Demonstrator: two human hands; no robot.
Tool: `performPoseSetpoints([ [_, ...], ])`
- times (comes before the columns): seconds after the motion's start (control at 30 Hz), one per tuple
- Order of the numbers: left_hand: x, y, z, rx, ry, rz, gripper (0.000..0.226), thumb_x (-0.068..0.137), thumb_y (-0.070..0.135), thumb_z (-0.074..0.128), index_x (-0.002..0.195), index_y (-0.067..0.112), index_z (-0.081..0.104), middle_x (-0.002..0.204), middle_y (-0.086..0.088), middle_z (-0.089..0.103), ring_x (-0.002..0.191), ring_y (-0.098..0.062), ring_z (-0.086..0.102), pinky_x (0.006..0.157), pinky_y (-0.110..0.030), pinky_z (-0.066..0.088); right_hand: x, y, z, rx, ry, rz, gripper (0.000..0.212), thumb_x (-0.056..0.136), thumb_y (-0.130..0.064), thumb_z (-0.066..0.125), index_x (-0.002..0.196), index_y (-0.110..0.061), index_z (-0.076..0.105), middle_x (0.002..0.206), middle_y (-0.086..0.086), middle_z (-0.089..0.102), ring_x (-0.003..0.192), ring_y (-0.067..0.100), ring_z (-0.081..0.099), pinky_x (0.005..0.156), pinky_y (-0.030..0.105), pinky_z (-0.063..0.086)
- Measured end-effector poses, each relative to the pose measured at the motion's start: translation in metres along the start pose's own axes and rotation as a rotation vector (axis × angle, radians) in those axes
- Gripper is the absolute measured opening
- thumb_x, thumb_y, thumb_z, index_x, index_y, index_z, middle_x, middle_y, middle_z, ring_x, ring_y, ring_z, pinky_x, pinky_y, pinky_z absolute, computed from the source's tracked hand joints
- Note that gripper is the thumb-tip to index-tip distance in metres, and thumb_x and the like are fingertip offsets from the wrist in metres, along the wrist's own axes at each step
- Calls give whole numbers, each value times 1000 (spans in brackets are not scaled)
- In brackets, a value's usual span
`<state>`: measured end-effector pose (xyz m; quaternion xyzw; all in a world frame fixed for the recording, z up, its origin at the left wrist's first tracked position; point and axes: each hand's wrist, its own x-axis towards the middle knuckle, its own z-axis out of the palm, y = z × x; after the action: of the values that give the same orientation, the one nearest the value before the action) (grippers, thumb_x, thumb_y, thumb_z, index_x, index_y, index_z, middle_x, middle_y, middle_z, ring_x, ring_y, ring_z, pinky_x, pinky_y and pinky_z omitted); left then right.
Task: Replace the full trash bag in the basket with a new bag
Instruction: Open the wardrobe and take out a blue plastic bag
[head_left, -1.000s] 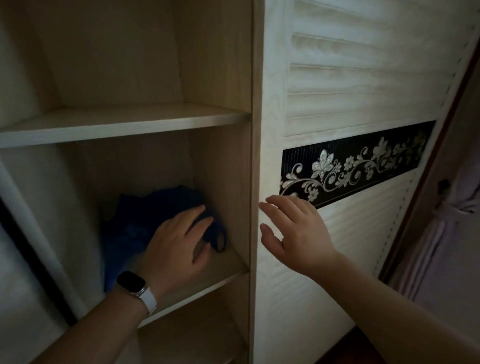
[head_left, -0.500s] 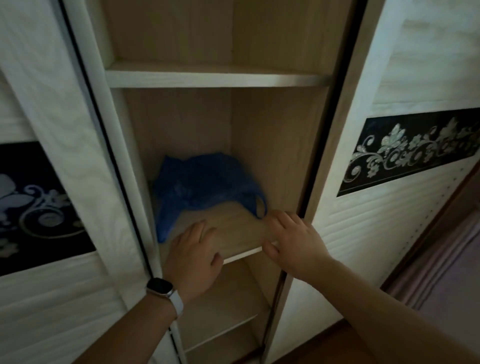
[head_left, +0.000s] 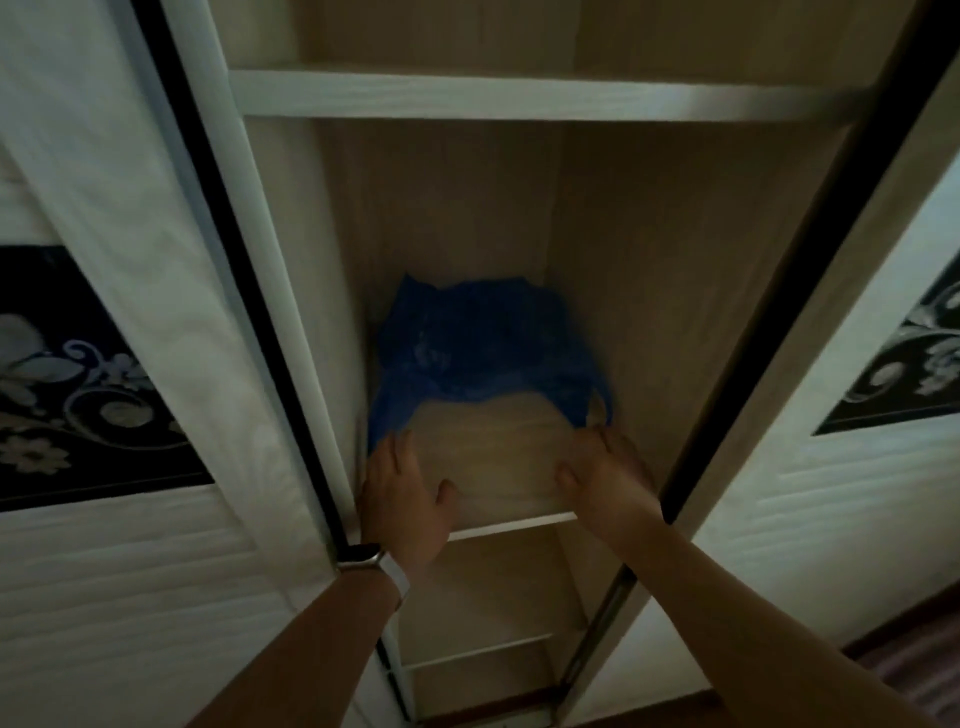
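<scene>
A blue plastic bag (head_left: 478, 348) is lying crumpled at the back of a wooden shelf (head_left: 498, 467) inside an open wardrobe, filling the rear of the compartment from the left wall to the right wall. One loop handle of the bag is trailing forward along the right side, and the left edge of the bag is drooping forward along the left wall.

The left hand (head_left: 402, 499) is resting palm down on the front left part of the shelf, its fingers (head_left: 392, 452) spread flat and released, their tips sitting just at the bag's left edge; whether they are touching the plastic is unclear in the dim light. A watch (head_left: 366, 556) with a pale strap is sitting on that wrist. The right hand (head_left: 605, 470) is lying on the front right part of the shelf, also flat and ungripped, with its fingertips (head_left: 597, 434) right next to the bag's trailing handle; contact cannot be told for certain.

Above, another shelf (head_left: 519, 98) is crossing the compartment, and lower shelves are showing beneath the hands. On either side, pale sliding doors are standing open: the left door (head_left: 130, 571) and the right door (head_left: 831, 493), each carrying a black band with a silvery flower pattern.
</scene>
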<state>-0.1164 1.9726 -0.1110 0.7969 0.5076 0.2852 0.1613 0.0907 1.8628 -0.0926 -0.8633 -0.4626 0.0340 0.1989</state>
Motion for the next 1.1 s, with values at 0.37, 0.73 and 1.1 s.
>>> performPoseSetpoints([
  [0.37,33,-12,38,-87,56,-239,84,74,21,75,143,0,32,141,-24,41,128,-38,42,107,-43,34,57,17,38,111,52,157,78,88,-36,58,152,-11,21,156,15,25,138,35,30,111,49,30],
  [0.73,42,-23,55,62,114,-172,12,71,9,67,73,-2,65,80,-24,55,69,-39,54,65,-35,42,75,34,61,23,109,201,34,81,-29,61,101,-3,67,110,19,60,102,37,51,87,43,43],
  [1.1,10,-13,34,-172,56,35,9,78,13,66,86,8,65,82,-12,64,71,-23,60,64,-30,45,38,26,55,393,102,80,19,78,-36,44,68,-21,49,73,2,57,73,26,56,67,44,50],
])
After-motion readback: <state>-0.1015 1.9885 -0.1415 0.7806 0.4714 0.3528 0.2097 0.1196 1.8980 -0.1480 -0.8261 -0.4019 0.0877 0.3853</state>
